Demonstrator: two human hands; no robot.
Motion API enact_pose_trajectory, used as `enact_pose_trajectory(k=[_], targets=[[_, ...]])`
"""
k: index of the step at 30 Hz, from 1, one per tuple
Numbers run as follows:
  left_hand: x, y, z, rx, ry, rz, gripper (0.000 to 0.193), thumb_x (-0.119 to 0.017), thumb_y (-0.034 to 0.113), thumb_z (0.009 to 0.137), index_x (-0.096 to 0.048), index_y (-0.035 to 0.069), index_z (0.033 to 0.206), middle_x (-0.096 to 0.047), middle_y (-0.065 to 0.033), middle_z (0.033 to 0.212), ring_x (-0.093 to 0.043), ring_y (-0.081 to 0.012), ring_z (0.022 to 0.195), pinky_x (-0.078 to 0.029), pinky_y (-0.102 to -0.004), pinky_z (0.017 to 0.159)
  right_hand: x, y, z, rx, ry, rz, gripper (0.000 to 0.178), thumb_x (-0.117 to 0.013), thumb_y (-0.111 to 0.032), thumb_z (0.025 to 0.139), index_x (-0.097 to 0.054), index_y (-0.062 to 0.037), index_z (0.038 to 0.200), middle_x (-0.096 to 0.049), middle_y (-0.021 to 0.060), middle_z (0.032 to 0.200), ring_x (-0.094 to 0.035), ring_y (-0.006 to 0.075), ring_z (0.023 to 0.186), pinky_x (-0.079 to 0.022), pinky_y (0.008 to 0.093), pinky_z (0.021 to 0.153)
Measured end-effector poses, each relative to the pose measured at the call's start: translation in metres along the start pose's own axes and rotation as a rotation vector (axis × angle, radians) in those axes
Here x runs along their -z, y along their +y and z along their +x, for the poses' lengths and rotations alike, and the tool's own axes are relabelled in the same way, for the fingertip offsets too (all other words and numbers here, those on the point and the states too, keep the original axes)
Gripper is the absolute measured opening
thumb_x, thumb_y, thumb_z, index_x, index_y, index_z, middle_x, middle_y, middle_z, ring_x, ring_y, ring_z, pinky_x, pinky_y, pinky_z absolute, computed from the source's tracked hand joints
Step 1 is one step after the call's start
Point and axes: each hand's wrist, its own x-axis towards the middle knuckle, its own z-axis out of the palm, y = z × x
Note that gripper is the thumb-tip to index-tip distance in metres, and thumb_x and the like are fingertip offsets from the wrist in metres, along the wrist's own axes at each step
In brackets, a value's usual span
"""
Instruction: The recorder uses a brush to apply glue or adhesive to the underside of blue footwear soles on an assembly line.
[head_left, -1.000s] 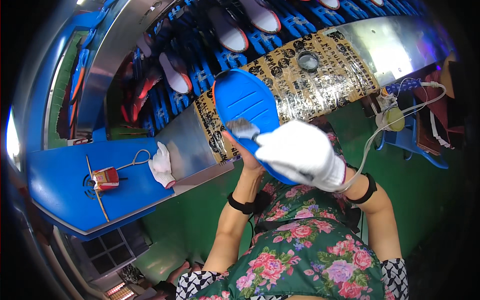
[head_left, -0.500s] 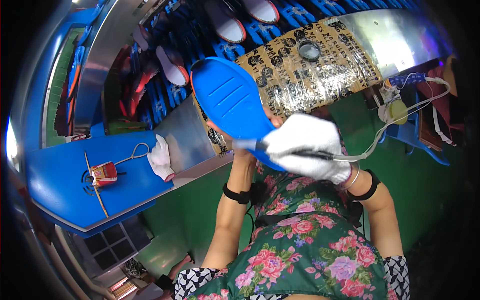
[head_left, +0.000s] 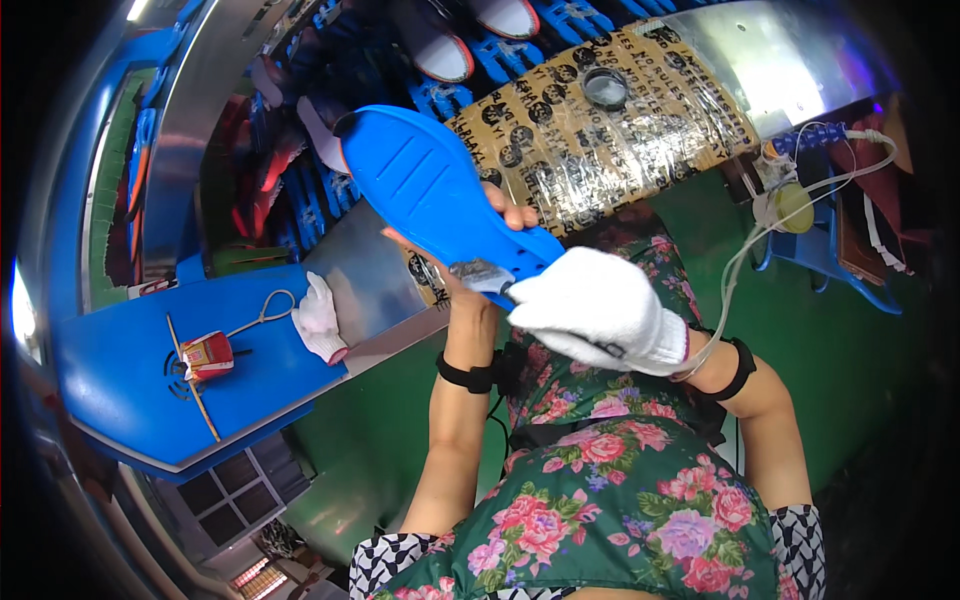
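A blue shoe sole [head_left: 415, 180] with several grooves across its broad part lies tilted in my left hand [head_left: 510, 208]. The bare fingers of that hand show along the sole's right edge, and its palm is underneath, mostly hidden. My right hand [head_left: 595, 308], in a white knit glove, is closed round a brush [head_left: 484, 276] with a flat greyish tip. That tip rests at the sole's lower left edge, close to several small holes. The brush handle is mostly covered by the glove. A pale tube [head_left: 722, 330] runs from the right hand up to the right.
A bench covered with printed brown tape [head_left: 560, 140] carries a small round dish [head_left: 606, 88]. Beyond it is a rack with shoe uppers [head_left: 440, 50]. On the blue table [head_left: 110, 345] at left are a white glove [head_left: 318, 315], a red carton [head_left: 207, 355] and a thin stick.
The sole and my left hand have shifted left. My right hand has swung lower, and the brush tip has moved slightly up and left, onto the sole's edge.
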Motion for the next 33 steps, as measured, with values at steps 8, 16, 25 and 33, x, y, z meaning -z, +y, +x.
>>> enact_pose_trajectory(k=[8,16,25,33], targets=[[0.011,0.01,0.003,-0.004,-0.014,-0.057,0.113,-0.047,0.097,0.069,-0.054,-0.001,0.126,-0.065,-0.016,0.104,-0.066,-0.0322,0.091,-0.05,-0.0537,0.096,0.011,0.011,-0.001,-0.054,0.022,0.055,0.026,-0.083,-0.005,0.075,-0.077,-0.0087,0.101,-0.076,0.0096,0.1,-0.072,0.0258,0.084,-0.057,0.036,0.072],[0.018,0.011,0.001,-0.007,0.049,-0.066,0.112,-0.046,0.097,0.071,-0.049,0.004,0.134,-0.064,-0.015,0.103,-0.066,-0.0317,0.089,-0.053,-0.0538,0.088,0.003,0.005,-0.01,-0.316,0.135,0.198,0.02,-0.082,-0.007,0.078,-0.076,-0.0104,0.096,-0.075,0.0057,0.094,-0.072,0.0241,0.084,-0.058,0.0345,0.075],[0.003,0.028,0.012,0.132,-0.018,-0.019,0.115,-0.044,0.097,0.072,-0.048,0.001,0.134,-0.062,-0.0149,0.099,-0.064,-0.0319,0.084,-0.053,-0.0519,0.083,0.006,0.006,-0.012,-0.333,-0.004,0.449,0.016,-0.082,-0.003,0.079,-0.077,-0.0058,0.094,-0.077,0.0101,0.097,-0.073,0.0245,0.086,-0.057,0.0349,0.075],[-0.006,0.033,0.016,0.347,-0.04,0.052,0.122,-0.039,0.099,0.073,-0.043,0.0,0.143,-0.066,-0.0205,0.105,-0.069,-0.0372,0.084,-0.056,-0.0523,0.08,0.006,0.001,-0.023,-0.153,-0.177,0.313,0.021,-0.08,-0.004,0.078,-0.077,-0.0081,0.098,-0.077,0.0098,0.099,-0.072,0.0249,0.086,-0.057,0.0363,0.073]])
